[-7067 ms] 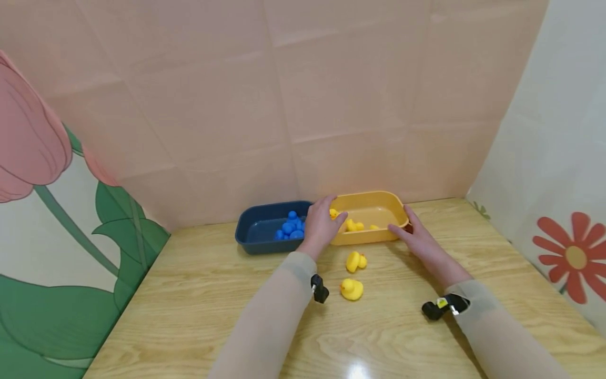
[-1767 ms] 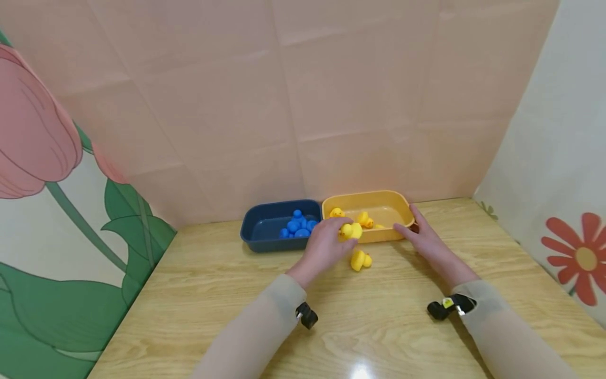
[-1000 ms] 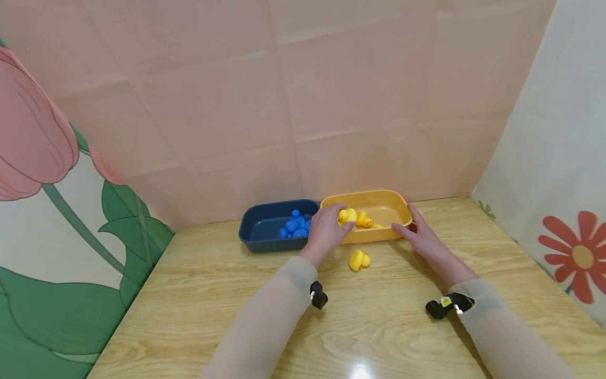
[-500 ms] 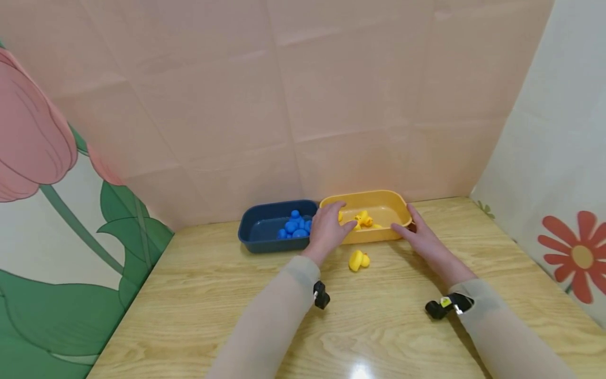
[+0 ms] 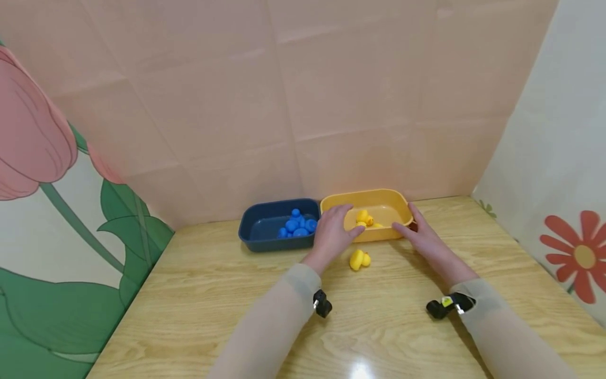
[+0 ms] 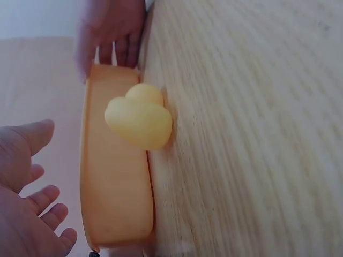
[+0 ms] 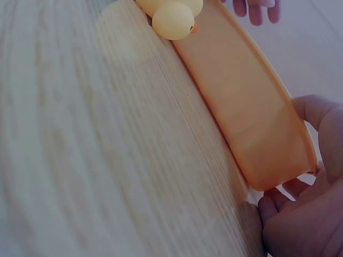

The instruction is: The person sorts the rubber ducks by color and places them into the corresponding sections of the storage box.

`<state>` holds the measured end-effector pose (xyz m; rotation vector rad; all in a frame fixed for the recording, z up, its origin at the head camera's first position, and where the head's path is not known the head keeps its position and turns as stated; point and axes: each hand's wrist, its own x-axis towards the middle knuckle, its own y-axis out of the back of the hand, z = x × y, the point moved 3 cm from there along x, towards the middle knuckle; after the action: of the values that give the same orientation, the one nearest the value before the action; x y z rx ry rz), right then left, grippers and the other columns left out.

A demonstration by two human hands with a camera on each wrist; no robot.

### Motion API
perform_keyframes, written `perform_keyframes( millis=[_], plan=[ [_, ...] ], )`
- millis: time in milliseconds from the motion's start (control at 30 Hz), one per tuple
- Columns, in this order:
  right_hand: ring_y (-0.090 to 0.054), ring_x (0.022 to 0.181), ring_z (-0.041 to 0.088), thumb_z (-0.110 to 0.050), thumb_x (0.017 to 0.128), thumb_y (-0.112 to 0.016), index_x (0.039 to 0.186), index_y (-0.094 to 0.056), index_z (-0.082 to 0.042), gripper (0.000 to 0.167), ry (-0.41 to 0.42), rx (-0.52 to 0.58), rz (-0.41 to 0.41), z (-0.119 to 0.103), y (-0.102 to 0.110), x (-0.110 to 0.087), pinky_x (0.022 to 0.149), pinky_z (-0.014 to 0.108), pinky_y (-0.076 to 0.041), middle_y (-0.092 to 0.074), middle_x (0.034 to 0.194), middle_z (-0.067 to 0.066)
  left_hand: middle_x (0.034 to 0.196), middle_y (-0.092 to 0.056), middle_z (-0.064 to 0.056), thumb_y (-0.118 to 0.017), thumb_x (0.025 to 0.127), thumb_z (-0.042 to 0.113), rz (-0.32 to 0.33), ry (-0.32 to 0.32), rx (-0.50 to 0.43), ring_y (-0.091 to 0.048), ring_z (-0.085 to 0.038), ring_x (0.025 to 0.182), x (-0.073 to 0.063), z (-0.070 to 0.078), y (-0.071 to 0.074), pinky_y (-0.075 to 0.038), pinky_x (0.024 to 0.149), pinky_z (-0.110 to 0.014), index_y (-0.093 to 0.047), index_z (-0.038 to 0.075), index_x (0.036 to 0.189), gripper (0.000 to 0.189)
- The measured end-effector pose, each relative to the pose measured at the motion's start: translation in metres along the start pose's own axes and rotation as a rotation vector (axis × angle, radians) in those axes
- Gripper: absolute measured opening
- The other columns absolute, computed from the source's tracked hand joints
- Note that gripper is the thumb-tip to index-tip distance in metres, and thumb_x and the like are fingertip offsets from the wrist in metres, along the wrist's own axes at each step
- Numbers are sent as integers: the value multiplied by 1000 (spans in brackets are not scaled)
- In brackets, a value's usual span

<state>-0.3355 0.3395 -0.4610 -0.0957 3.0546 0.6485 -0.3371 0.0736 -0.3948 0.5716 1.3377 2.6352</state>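
Note:
My left hand [image 5: 333, 230] hovers over the left front rim of the yellow bin [image 5: 345, 239], thumb and fingers spread with nothing between them. In the left wrist view its fingers [image 6: 40, 201] are apart from the bin wall. My right hand [image 5: 423, 235] holds the bin's right end; its thumb lies on the rim and its fingers go round the end, as the right wrist view shows. Inside the bin lie yellow rubber ducks [image 5: 363, 216], partly hidden by the front wall and my left hand. Another rubber duck [image 5: 360, 259] lies on its side on the table in front.
A dark blue bin [image 5: 265, 245] with several blue toys [image 5: 297, 223] stands just left of the yellow one. Both back onto a pink-draped wall [image 5: 236, 131]. The wooden table [image 5: 189, 316] stretches toward me, and a flower-printed sheet [image 5: 568, 184] hangs at the right.
My left hand carried a rubber duck from the table into the yellow bin, let it go, and has drawn back slightly toward me. The right hand has stayed on the bin's end.

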Motion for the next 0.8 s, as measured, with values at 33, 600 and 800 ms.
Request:
perform_keyframes(
  millis=[33,600,800],
  plan=[
    [-5,165,54,-68,107,-60,174,20,-29,112,1,-1,0,-1,0,0,128,75,-9,7,182,26,165,-54,-2,-80,103,45,-4,3,-10,-50,-26,150,-2,1,0,-40,126,-48,-57,23,161,66],
    [-5,166,53,-71,105,-61,174,21,-31,115,-1,22,-9,-2,0,-1,128,76,-8,4,182,26,163,-55,3,-79,104,46,-87,-40,-53,-51,-25,148,-37,10,3,-44,123,-47,-58,25,161,64],
    [-5,166,53,-71,104,-62,174,22,-32,115,5,28,-13,-1,-1,-2,128,77,-8,5,182,25,159,-58,5,-79,104,45,-113,-48,-56,-55,-22,144,-48,8,3,-45,122,-48,-58,27,161,64]
  ],
)
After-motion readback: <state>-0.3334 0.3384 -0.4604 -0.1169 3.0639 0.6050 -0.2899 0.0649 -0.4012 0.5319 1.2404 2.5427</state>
